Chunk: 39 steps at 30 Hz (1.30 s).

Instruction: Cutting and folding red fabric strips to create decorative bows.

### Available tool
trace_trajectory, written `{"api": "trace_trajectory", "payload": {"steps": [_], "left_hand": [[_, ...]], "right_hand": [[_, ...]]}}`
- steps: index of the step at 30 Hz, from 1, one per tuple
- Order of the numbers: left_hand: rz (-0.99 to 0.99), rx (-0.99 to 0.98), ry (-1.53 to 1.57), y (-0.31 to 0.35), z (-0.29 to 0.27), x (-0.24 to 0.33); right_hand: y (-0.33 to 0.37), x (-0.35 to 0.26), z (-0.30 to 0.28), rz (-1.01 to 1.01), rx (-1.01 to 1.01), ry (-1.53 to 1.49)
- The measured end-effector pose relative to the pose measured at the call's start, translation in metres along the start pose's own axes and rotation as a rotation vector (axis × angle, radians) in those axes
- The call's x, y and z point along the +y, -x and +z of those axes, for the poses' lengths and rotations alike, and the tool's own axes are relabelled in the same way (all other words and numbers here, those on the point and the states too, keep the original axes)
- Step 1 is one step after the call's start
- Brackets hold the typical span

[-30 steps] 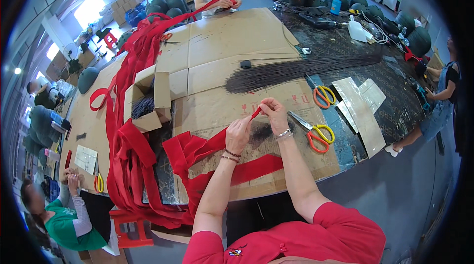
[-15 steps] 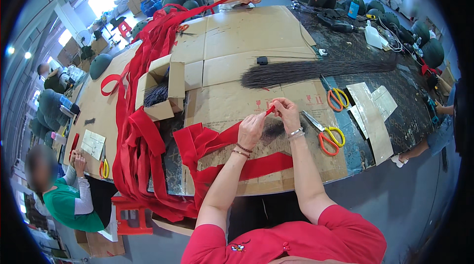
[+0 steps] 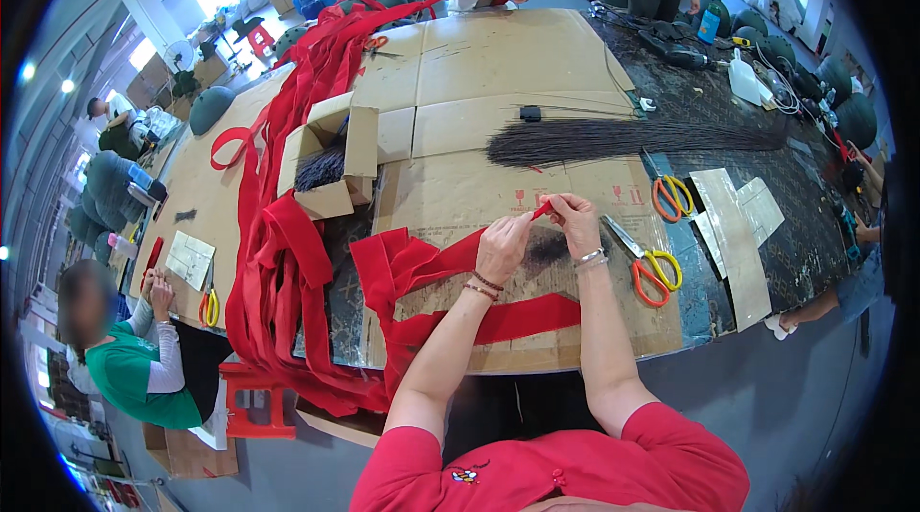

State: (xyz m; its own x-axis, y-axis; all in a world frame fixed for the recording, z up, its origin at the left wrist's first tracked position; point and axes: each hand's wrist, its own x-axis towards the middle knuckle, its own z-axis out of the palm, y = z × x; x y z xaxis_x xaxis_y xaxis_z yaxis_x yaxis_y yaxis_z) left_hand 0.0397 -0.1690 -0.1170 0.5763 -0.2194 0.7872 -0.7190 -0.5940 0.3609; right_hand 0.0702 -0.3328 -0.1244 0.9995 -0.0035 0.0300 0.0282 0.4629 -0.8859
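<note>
A strip of red velvet ribbon (image 3: pixel 422 268) lies folded over the cardboard in front of me, its end raised and bunched between my hands. My left hand (image 3: pixel 502 251) grips the ribbon close to that end, fingers curled round it. With thumb and fingers pinched together, my right hand (image 3: pixel 575 225) holds the very tip. Beneath my forearms a further length of the ribbon runs toward the right. To the right of my right hand lie open scissors (image 3: pixel 644 261) with red and yellow handles. Beyond my hands rests a bundle of thin dark wires (image 3: pixel 623 141).
A long heap of red ribbon (image 3: pixel 287 119) runs down the table's left side. Beside it stands an open carton (image 3: pixel 329 162) with dark wire pieces. More scissors (image 3: pixel 671 196) and silvery-beige strips (image 3: pixel 733 244) lie right. Co-workers sit across the table and at left, handling red material.
The whole view has shifted slightly to the right and down. My hands keep their pinch on the ribbon end. The co-worker across the table has changed the hold on the ribbon.
</note>
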Motion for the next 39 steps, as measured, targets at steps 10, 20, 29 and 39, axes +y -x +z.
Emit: {"api": "trace_trajectory", "payload": {"steps": [10, 20, 29, 39], "left_hand": [[-0.011, 0.004, -0.010, 0.001, 0.001, -0.001], [-0.030, -0.004, -0.007, 0.001, -0.002, -0.001], [0.005, -0.058, -0.024, -0.001, -0.002, 0.002], [-0.078, -0.046, 0.026, 0.006, 0.001, 0.002]], "right_hand": [[0.001, 0.000, 0.003, -0.024, -0.005, -0.017], [-0.001, 0.003, 0.003, -0.062, 0.018, 0.033], [-0.002, 0.006, 0.000, -0.076, 0.055, 0.016], [0.007, -0.001, 0.000, 0.008, -0.114, 0.039]]}}
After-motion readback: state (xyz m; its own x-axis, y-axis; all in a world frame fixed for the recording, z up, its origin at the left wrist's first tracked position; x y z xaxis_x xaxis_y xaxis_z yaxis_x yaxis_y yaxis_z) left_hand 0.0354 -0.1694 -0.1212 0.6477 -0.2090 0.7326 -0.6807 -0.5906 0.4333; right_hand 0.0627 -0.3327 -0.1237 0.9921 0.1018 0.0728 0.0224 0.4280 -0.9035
